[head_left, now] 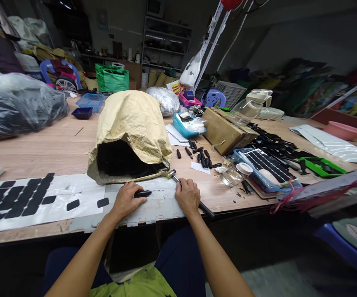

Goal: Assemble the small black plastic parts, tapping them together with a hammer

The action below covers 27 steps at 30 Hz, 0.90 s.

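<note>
Counts on our worktop (57, 152): two hands, left (125, 200) and right (187, 196). One black cylindrical part (143, 193) in the left grip, one hammer (178, 180) under the right. One yellow woven sack (132, 132). One white backing sheet (42, 198) with two loose black pads (73, 204) beside the packed block; block count we can't tell. Roughly ten loose black cylinders (201, 156). One cardboard box (226, 130). One solar panel (266, 163). One green tray (322, 166). Two blue baskets, one far (90, 101), one nearer (184, 123).

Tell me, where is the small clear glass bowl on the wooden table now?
In the head view, the small clear glass bowl sits right of the person's right hand, beside a white round lid and in front of the dark solar panel.
</note>
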Motion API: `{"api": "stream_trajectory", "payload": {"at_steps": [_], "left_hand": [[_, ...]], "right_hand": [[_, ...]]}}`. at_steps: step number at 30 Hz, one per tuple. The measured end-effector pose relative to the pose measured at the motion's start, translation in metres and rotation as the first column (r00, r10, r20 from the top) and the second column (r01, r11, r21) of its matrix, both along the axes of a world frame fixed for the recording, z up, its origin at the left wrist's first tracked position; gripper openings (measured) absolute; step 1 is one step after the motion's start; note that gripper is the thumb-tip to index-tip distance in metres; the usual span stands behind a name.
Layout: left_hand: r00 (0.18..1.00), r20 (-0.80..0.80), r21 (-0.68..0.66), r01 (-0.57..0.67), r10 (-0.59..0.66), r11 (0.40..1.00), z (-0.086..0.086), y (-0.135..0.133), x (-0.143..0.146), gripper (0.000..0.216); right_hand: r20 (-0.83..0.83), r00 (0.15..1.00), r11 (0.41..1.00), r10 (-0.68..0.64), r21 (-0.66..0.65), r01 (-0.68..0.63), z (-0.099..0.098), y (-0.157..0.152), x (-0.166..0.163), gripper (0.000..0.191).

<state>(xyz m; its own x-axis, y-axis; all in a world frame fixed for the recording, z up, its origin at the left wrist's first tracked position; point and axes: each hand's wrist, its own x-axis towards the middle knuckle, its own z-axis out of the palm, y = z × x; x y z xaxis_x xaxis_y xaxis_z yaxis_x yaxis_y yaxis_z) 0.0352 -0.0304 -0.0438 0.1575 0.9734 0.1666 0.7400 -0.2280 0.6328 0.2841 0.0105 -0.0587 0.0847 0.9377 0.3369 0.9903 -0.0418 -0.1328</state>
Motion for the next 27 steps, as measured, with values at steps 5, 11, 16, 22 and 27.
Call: {"api": "stream_trajectory", "payload": {"at_steps": [5,11,16,22,27], "left_hand": [[0.998,0.055,-0.015,-0.001,0.002,1.000,0.001,0.000,-0.003,0.021],[0.996,0.085,-0.044,-0.028,0.031,0.999,0.000,0.000,-0.002,0.015],[0.995,0.094,-0.046,-0.037,0.042,0.998,0.001,0.000,-0.002,0.014],[0.994,0.104,-0.038,-0.029,0.033,0.999,-0.001,0.001,-0.002,0.014],[0.991,0.124,-0.028,-0.046,0.049,0.999,-0.003,0.001,-0.002,0.017]], "right_hand": [[-0.006,1.000,1.000,0.000,0.001,0.000,0.001,0.000,0.001,0.019],[-0.055,0.998,0.999,0.009,-0.036,-0.011,0.002,0.001,0.004,0.021],[-0.178,0.984,0.997,0.013,-0.071,-0.026,0.010,0.004,0.012,0.021],[-0.474,0.873,0.992,0.112,0.112,-0.066,0.034,-0.021,0.013,0.028],[-0.660,0.709,0.965,0.249,0.103,-0.243,0.036,-0.058,-0.004,0.031]]}}
